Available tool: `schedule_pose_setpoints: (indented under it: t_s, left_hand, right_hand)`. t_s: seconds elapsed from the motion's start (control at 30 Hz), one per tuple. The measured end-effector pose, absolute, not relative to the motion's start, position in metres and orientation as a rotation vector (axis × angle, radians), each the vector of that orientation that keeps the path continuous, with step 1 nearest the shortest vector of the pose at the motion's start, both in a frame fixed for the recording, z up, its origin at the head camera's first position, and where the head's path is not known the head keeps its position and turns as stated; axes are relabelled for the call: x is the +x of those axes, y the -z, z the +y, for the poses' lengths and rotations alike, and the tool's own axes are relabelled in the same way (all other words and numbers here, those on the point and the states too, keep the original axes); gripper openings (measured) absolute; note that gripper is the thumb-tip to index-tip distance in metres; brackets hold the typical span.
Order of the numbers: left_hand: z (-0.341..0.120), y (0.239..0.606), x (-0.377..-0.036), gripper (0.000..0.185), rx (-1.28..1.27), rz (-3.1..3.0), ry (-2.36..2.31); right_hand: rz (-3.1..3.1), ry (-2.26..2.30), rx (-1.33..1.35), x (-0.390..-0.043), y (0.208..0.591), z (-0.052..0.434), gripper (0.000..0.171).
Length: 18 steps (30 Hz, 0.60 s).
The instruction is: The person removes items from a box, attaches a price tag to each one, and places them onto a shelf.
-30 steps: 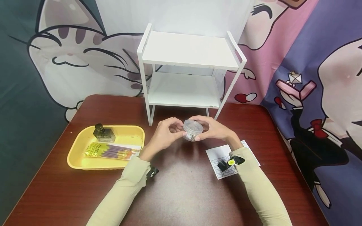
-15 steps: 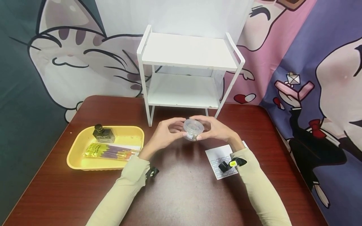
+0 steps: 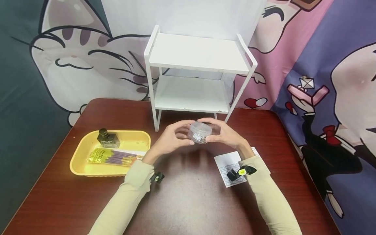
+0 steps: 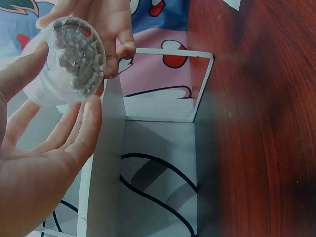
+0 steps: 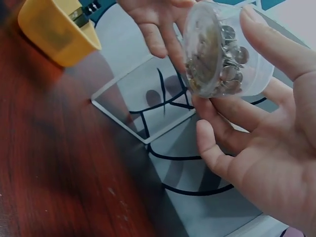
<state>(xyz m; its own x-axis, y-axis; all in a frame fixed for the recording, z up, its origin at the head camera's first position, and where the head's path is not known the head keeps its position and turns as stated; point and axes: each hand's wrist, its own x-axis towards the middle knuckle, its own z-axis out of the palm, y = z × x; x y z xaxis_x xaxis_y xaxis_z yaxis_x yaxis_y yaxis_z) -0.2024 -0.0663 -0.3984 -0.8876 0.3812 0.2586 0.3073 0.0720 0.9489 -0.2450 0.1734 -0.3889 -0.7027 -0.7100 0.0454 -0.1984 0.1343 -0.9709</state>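
Above table, left hand, right hand, curled grips pinching clear jar

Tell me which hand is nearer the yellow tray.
Left. The left hand is just right of the yellow tray, gripping the clear jar; the right hand grips the jar's far side.

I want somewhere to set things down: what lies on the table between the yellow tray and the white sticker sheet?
Only bare table, crossed above by the person's forearms; the head view shows it.
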Motion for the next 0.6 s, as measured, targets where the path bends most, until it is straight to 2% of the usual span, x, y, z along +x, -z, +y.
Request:
schedule_pose_setpoints:
  t_s: [0.4, 0.6]
  left_hand:
    - [-0.062, 0.378, -0.192, 0.054, 0.564, 2.309, -2.050]
    - [-0.063, 0.396, -0.203, 0.056, 0.511, 2.343, -2.062]
  right_hand:
    - [2.109, 1.570, -0.887, -0.232, 0.378, 0.157, 0.045]
    - [2.144, 1.574, -0.883, -0.231, 0.379, 0.154, 0.043]
